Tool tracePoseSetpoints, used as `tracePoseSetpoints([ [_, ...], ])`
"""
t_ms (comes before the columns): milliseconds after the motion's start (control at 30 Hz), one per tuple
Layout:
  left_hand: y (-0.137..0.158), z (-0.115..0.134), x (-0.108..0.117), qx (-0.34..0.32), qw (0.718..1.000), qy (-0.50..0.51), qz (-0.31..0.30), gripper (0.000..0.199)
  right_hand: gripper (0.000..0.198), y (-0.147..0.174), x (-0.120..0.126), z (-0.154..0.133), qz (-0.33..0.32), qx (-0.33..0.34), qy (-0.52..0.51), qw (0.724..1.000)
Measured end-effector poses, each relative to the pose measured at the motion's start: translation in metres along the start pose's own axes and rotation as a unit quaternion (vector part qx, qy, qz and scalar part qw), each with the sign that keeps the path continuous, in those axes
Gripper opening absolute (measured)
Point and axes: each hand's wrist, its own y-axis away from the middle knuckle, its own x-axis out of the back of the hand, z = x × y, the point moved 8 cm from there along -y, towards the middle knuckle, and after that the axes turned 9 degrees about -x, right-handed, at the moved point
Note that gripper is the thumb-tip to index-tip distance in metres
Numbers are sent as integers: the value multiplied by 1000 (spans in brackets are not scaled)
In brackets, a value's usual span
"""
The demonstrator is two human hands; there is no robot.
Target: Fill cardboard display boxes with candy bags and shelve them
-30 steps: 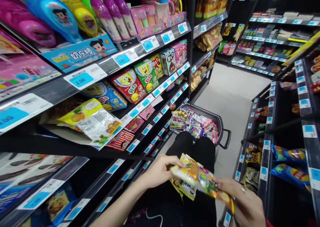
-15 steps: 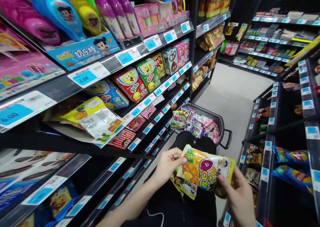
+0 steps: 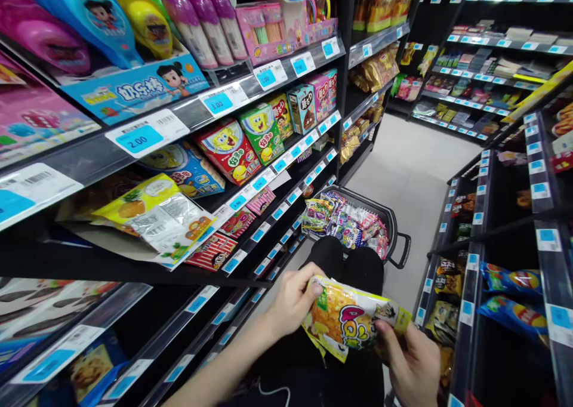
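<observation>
My left hand [image 3: 293, 302] and my right hand [image 3: 412, 365] both hold a small stack of yellow candy bags [image 3: 349, 320] low in front of me, above my black trousers. The left fingers pinch the stack's upper left corner. The right thumb presses on its right end. The top bag faces up and shows orange fruit art and large pink letters. More bags sit under it, mostly hidden. Just beyond my knees stands a black shopping basket [image 3: 396, 225] filled with several colourful candy packs [image 3: 347, 225].
A black store shelf [image 3: 250, 189] with snack boxes and blue price tags runs along my left. Yellow fruit-candy bags [image 3: 154, 213] lie on its middle level. Another black shelf [image 3: 505, 240] with snack bags stands on my right. A pale floor aisle [image 3: 416, 168] runs ahead between them.
The top bag has been turned from edge-on to face up, then lowered a little onto the stack. Both hands stayed on the bags.
</observation>
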Motion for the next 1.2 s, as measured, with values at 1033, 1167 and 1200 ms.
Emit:
tracePoseSetpoints([
  [1033, 70, -155, -79, 289, 881, -285, -243, 84, 23, -164, -211, 131, -379, -114, 218, 892],
  [1167, 65, -160, -75, 274, 901, -229, -246, 72, 16, -73, -189, 121, -443, -44, 170, 879],
  [1200, 64, -161, -74, 269, 906, -214, -247, 68, 18, -54, -184, 120, -443, -37, 163, 881],
])
